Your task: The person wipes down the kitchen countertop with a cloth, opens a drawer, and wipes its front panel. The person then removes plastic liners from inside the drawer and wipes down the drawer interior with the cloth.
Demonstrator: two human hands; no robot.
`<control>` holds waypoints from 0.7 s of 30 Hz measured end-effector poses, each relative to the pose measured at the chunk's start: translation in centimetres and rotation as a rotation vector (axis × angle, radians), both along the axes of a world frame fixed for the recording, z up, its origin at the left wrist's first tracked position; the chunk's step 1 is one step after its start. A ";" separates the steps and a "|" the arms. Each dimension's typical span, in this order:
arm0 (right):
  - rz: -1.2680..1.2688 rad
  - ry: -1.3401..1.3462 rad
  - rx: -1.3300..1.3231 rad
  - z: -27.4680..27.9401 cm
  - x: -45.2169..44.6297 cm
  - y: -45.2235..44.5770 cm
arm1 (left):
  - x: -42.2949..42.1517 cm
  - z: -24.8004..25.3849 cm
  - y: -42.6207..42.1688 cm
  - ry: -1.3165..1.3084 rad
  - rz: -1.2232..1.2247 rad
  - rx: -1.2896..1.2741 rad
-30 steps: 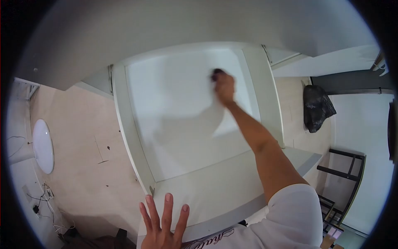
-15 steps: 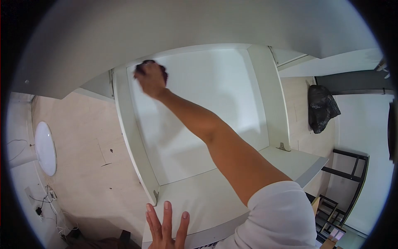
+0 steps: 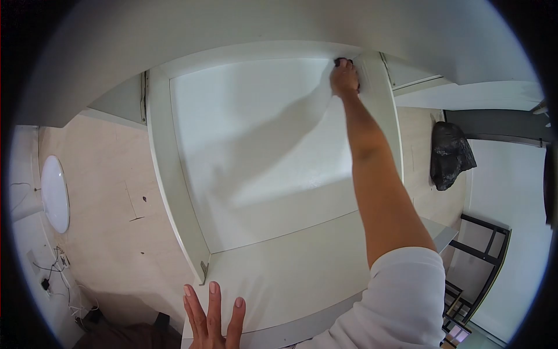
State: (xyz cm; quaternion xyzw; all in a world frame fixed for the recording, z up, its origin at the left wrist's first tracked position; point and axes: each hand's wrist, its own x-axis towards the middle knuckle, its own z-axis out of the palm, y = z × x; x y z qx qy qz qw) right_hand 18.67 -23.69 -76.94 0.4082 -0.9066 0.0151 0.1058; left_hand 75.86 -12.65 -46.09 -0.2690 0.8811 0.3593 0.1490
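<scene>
In the back right corner of an open white drawer, my right hand is closed on a dark cloth. Only small parts of the cloth show past my fingers, and it presses against the corner. My left hand is at the near left, fingers spread, over the drawer's front panel. Nothing is in it. Whether the palm rests on the panel is cut off by the lower edge of the view.
A grey-white surface overhangs the drawer's back. On the floor lie a black plastic bag to the right and a round white disc to the left. Cables hang at the left; a dark metal frame stands at the right.
My right hand has swept the dark cloth from the drawer's back left corner to its back right corner. My left hand stays spread at the front panel. The view has shifted slightly.
</scene>
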 end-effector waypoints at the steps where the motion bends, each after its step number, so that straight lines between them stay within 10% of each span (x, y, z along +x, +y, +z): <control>1: 0.014 0.055 0.111 0.5 -0.5 0.1 | -0.1 0.0 0.0 0.003 0.004 0.006; 11: -0.009 -0.173 0.503 1.8 9.4 17.0 | 0.7 -0.4 -0.2 0.124 -0.052 -0.037; 21: -0.614 -0.390 0.775 -1.6 25.6 26.4 | 0.9 -0.3 -0.2 0.101 -0.142 -0.075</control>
